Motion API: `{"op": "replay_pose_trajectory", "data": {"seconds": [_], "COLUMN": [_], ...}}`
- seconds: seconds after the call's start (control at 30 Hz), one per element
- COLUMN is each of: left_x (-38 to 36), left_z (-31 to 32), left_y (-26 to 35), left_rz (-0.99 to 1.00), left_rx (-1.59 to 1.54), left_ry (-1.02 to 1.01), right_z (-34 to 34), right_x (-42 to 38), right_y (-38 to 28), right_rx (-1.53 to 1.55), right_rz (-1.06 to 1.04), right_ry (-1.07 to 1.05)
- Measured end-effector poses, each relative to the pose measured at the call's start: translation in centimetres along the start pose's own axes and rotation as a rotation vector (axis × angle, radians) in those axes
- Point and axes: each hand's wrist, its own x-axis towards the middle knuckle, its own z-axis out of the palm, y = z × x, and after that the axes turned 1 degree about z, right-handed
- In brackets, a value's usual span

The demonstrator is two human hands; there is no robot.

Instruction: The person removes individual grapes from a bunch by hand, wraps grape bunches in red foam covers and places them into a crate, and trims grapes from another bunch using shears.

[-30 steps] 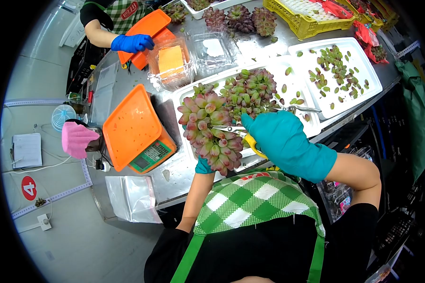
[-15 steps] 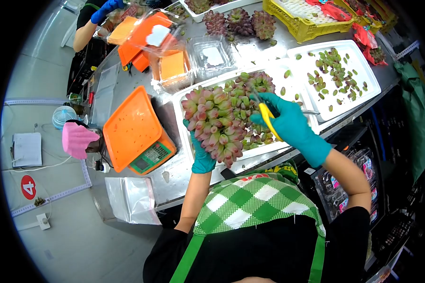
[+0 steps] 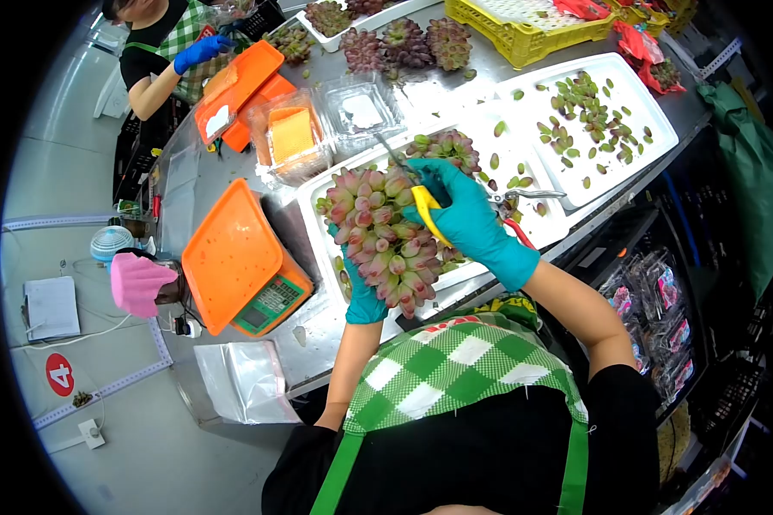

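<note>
My left hand (image 3: 362,292), in a teal glove, holds a large pink-green succulent cluster (image 3: 382,236) from below and behind; most of its fingers are hidden. In my teal-gloved right hand (image 3: 464,210) are yellow-handled scissors (image 3: 426,209), their blades pointing up and left over the top edge of the cluster. Under both hands lies a white tray (image 3: 311,202) with another succulent (image 3: 452,151) and loose leaves. Red-handled pruners (image 3: 520,232) rest on the tray, right of my right hand.
A second white tray (image 3: 661,142) holds scattered leaves. Left stand an orange scale (image 3: 232,253) and clear boxes (image 3: 358,112). More succulents (image 3: 406,43) and a yellow crate (image 3: 524,45) are behind. A co-worker's blue-gloved hand (image 3: 202,53) is at the upper left.
My right hand and the scissors have moved left to the cluster's top edge, uncovering the pruners. The view has shifted, and more of the co-worker shows; the orange trays near them have moved.
</note>
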Motion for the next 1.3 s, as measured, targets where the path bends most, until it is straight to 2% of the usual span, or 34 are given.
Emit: {"op": "replay_pose_trajectory", "data": {"seconds": [0.1, 0.17, 0.23, 0.37, 0.47, 0.57, 0.7, 0.73, 0.77, 0.83, 0.93, 1.0, 1.1, 1.13, 1.23, 1.27, 1.3], "left_x": [-0.3, -0.5, -0.4, 0.0, 0.2, 0.0, 0.5, 0.6, -0.2, -0.4, -0.1, -0.6, -0.7, -0.6, -0.6, -0.6, -0.5], "left_z": [-0.2, -0.5, -0.9, -1.3, -0.4, 2.5, 2.0, 1.9, 3.1, 2.4, 0.7, 0.2, 0.1, 0.0, 0.2, 0.2, 0.3], "left_y": [0.4, 0.8, 1.0, 1.1, 1.6, 2.8, 3.6, 4.0, 4.9, 5.1, 2.8, 1.5, 0.2, 0.0, 0.2, 0.4, 0.6], "left_rz": [0.008, 0.015, 0.022, 0.032, -0.006, -0.155, -0.135, -0.118, -0.055, -0.035, -0.103, -0.242, -0.203, -0.165, -0.100, -0.084, -0.069], "left_rx": [0.024, 0.044, 0.063, 0.146, 0.195, 0.093, 0.199, 0.253, 0.366, 0.283, 0.015, -0.247, -0.347, -0.335, -0.292, -0.279, -0.275], "left_ry": [0.015, 0.023, 0.028, 0.019, 0.010, 0.068, 0.063, 0.138, 0.107, 0.053, 0.071, 0.102, 0.044, 0.016, -0.038, -0.051, -0.065], "right_z": [-1.4, -2.5, -2.4, 0.4, 1.7, 1.7, -0.3, -0.6, -0.8, -0.8, 0.2, 0.3, 0.9, 1.2, 1.5, 1.3, 0.7], "right_x": [0.2, 0.3, -0.5, -3.4, -3.9, -2.2, -1.1, -1.1, -1.1, -0.8, -1.1, -1.4, -1.5, -1.1, -1.3, -1.4, -1.5], "right_y": [1.7, 1.9, 1.3, -0.4, 0.0, 2.0, 5.9, 5.4, 5.0, 6.0, 4.8, 3.3, 0.8, 0.9, -0.5, -0.5, -1.1], "right_rx": [-0.074, -0.556, -0.561, -0.240, -0.193, 0.417, 0.597, 0.657, 0.715, 1.004, 1.000, 1.057, 0.419, 0.420, 0.151, 0.121, -0.164], "right_rz": [-0.106, -0.359, -0.263, -0.131, -0.044, 0.107, 0.255, 0.294, 0.334, 0.308, 0.304, 0.278, 0.322, 0.231, 0.168, 0.092, -0.114], "right_ry": [0.149, 0.321, 0.291, 0.011, 0.043, 0.145, 0.131, 0.096, 0.063, -0.068, -0.139, -0.174, 0.005, -0.022, -0.104, -0.079, -0.032]}}
